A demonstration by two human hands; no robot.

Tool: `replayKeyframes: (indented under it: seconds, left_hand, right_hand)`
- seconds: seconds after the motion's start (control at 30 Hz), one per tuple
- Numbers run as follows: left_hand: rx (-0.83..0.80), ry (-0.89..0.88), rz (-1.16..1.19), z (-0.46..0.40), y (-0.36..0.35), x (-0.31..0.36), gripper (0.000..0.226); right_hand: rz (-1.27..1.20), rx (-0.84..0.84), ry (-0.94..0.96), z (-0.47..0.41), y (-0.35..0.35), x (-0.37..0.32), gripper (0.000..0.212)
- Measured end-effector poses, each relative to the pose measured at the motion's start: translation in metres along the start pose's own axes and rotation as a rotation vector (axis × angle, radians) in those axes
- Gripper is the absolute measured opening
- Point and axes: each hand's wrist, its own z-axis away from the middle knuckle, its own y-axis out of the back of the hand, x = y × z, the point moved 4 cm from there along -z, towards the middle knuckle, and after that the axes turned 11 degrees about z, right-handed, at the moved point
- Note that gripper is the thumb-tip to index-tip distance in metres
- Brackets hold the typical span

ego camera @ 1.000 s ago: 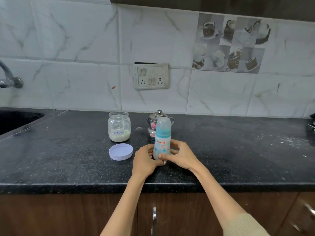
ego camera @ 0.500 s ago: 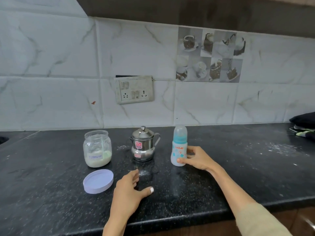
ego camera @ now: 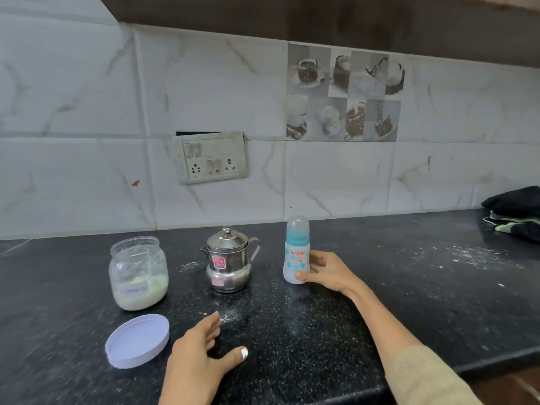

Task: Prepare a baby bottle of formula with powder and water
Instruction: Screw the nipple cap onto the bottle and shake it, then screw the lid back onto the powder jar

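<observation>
The baby bottle (ego camera: 296, 252), white with a teal collar and a clear cap, stands upright on the black counter. My right hand (ego camera: 328, 271) holds its lower body, thumb in front and fingers behind. A small steel pot (ego camera: 229, 260) with a lid stands to the bottle's left. Further left is an open glass jar (ego camera: 138, 274) with pale powder in its bottom. Its lilac lid (ego camera: 137, 340) lies flat in front of it. My left hand (ego camera: 201, 352) hovers low over the counter beside the lid, fingers relaxed and holding nothing.
The black speckled counter (ego camera: 321, 331) carries spilled powder specks near the pot and at the right. A dark folded cloth (ego camera: 514, 211) lies at the far right against the tiled wall. A switch and socket plate (ego camera: 211, 157) is on the wall.
The bottle was moved from in front of the pot to a spot right of it and set down. My left hand let go and dropped toward the lid. The view has tilted up.
</observation>
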Motion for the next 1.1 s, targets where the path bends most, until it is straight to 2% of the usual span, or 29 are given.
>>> replayKeyframes:
  seconds: [0.13, 0.23, 0.33, 0.43, 0.5, 0.53, 0.67, 0.8, 0.9, 0.97, 1.03, 1.1]
  left_hand:
    - [0.044, -0.021, -0.022, 0.009, -0.001, 0.007, 0.091]
    - [0.095, -0.059, 0.023, 0.017, 0.000, 0.016, 0.086]
    - [0.270, -0.192, 0.102, 0.034, 0.012, 0.027, 0.071]
    - [0.528, -0.261, 0.055, 0.057, 0.034, 0.027, 0.059]
    - [0.715, -0.229, -0.035, 0.069, 0.057, 0.024, 0.053]
    - [0.739, -0.187, -0.095, 0.069, 0.067, 0.023, 0.051]
    - [0.528, 0.066, -0.310, 0.055, 0.084, 0.015, 0.041]
    - [0.515, 0.101, -0.324, 0.053, 0.083, 0.011, 0.009]
    - [0.590, 0.039, -0.173, 0.053, 0.088, 0.012, 0.011]
    - [0.601, -0.028, -0.030, 0.053, 0.093, 0.018, 0.015]
    - [0.542, -0.074, 0.098, 0.052, 0.093, 0.026, 0.014]
    - [0.458, -0.077, 0.251, 0.051, 0.090, 0.034, 0.016]
  right_hand:
    - [-0.160, 0.169, -0.019, 0.023, -0.003, -0.010, 0.056]
    - [-0.248, 0.328, -0.032, 0.053, -0.023, -0.031, 0.075]
    - [-0.321, 0.450, -0.025, 0.084, -0.046, -0.048, 0.081]
    - [-0.321, 0.405, -0.044, 0.103, -0.068, -0.061, 0.087]
    - [-0.236, 0.317, -0.026, 0.110, -0.087, -0.076, 0.092]
    - [-0.188, 0.262, -0.003, 0.111, -0.098, -0.086, 0.094]
    - [-0.047, 0.081, 0.100, 0.109, -0.147, -0.120, 0.095]
    - [0.024, -0.044, 0.115, 0.102, -0.188, -0.136, 0.089]
    - [0.045, -0.076, 0.136, 0.101, -0.199, -0.139, 0.090]
    - [0.045, -0.086, 0.213, 0.104, -0.201, -0.145, 0.099]
    - [0.018, -0.059, 0.301, 0.108, -0.203, -0.156, 0.108]
    - [-0.054, 0.015, 0.337, 0.112, -0.204, -0.166, 0.108]
